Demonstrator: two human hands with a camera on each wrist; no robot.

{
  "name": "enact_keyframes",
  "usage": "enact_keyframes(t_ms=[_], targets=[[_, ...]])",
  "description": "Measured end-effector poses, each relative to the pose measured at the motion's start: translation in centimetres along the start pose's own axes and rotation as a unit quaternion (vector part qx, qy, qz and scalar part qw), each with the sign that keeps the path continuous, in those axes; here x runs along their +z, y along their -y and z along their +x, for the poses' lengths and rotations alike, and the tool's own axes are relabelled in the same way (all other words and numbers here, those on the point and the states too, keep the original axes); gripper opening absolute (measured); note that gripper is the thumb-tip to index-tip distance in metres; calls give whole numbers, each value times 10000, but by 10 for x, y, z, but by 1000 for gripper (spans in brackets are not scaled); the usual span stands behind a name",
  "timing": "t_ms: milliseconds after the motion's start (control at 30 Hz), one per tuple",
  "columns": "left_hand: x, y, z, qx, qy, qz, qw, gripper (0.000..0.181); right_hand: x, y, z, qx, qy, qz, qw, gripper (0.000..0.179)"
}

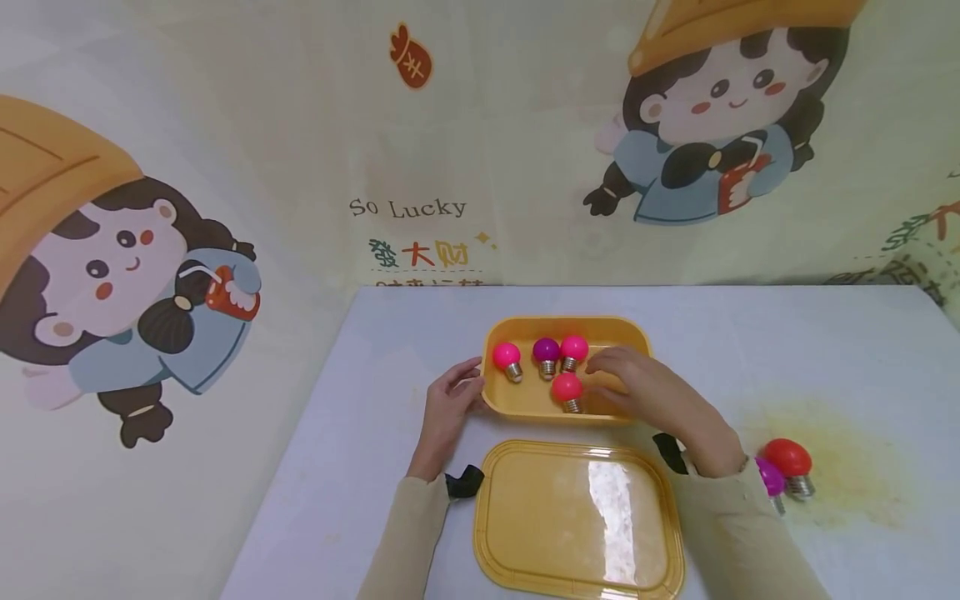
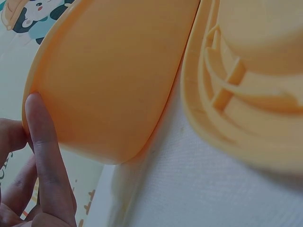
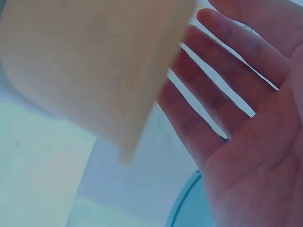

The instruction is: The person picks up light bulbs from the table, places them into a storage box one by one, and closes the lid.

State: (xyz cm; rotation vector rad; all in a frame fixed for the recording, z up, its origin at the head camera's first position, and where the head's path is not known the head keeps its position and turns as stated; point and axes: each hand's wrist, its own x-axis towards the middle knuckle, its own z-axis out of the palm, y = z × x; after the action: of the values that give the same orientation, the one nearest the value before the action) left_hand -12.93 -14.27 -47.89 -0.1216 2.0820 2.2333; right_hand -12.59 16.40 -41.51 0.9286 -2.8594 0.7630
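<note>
Backdrop (image 1: 487,150), pale and printed with cartoon figures, the words "So Lucky" and coloured characters; it hangs behind the box and to its left. White table (image 1: 337,433), extending on every side of the box.

Item: one yellow box (image 1: 525,402), rounded at the corners, standing on the table; landmark for all entries below.

Contents of the box, four bulbs with silvery screw bases: one pink bulb (image 1: 506,356) at its left end, lying aslant; one purple bulb (image 1: 547,349) near its middle; a second pink bulb (image 1: 574,347) just beside the purple one; one coral-pink bulb (image 1: 567,387) by the near wall.

Item: one yellow lid (image 1: 555,517), flat on the near side of the box, apart from it, bright with reflected light.

Outside, right of the box and nearer the person: one red bulb (image 1: 787,457) and one magenta bulb (image 1: 770,477), partly hidden by a sleeve (image 1: 750,533), with a yellowish stain (image 1: 855,467) around them.

Left hand (image 1: 450,408): at the left end of the box, extended fingers touching its outer wall.

Right hand (image 1: 648,392): over the right end of the box, fingers loosely spread, palm bare.
</note>
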Motion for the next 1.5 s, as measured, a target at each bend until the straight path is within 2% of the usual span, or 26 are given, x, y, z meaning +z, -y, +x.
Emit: enact_keyframes(t_ms=[500,1033,1300,1400,1500], targets=[[-2,4,4,69,-14,-62,10000,36,-28,-12,-30,157,-398,-376,9984,30],[-1,4,4,113,-33,-59,9999,35,-39,-38,-67,-69,-1119,-749,9909,41],[-2,4,4,66,-55,-124,9999,35,-43,-50,-86,116,-1081,-944,9896,41],[-2,3,4,41,-53,-90,9999,35,-45,-54,-94,320,-926,-957,9906,40],[-1,4,4,4,-42,-61,10000,33,-47,-57,-103,708,-600,-919,9914,39]])
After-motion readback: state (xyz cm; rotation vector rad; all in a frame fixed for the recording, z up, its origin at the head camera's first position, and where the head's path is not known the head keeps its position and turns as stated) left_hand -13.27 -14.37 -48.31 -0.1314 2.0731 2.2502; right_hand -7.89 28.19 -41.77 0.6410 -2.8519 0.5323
